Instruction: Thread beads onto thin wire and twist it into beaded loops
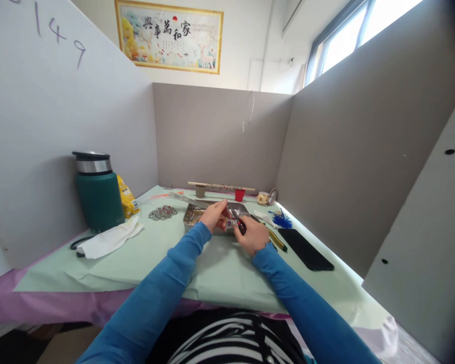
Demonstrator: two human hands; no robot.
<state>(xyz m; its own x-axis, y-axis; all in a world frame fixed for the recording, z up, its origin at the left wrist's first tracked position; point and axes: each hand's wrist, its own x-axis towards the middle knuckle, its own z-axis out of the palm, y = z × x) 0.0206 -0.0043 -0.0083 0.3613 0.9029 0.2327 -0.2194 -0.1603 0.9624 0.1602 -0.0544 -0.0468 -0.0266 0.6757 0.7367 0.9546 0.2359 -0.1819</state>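
Observation:
My left hand (pixel 214 216) is over the metal tray (pixel 186 226), its fingers closed on a small beaded strand (pixel 230 222) that is partly hidden. My right hand (pixel 254 234) is wrapped round a pair of dark pliers (pixel 235 214), whose jaws point up and left towards the beads. The two hands are close together above the tray's front rim. Gold-coloured beads (pixel 194 216) lie in the tray's left part. Thin metal wires (pixel 189 199) stick out past its back left edge.
Left of the tray are a pile of beaded rings (pixel 163 212), white tissue (pixel 111 238), a green flask (pixel 99 199) and a yellow packet (pixel 127 196). Behind it, a beaded stick (pixel 222 186) rests on two cups. Rightward lie yellow-handled pliers (pixel 277 240), a black phone (pixel 305 248) and a blue tassel (pixel 281 219).

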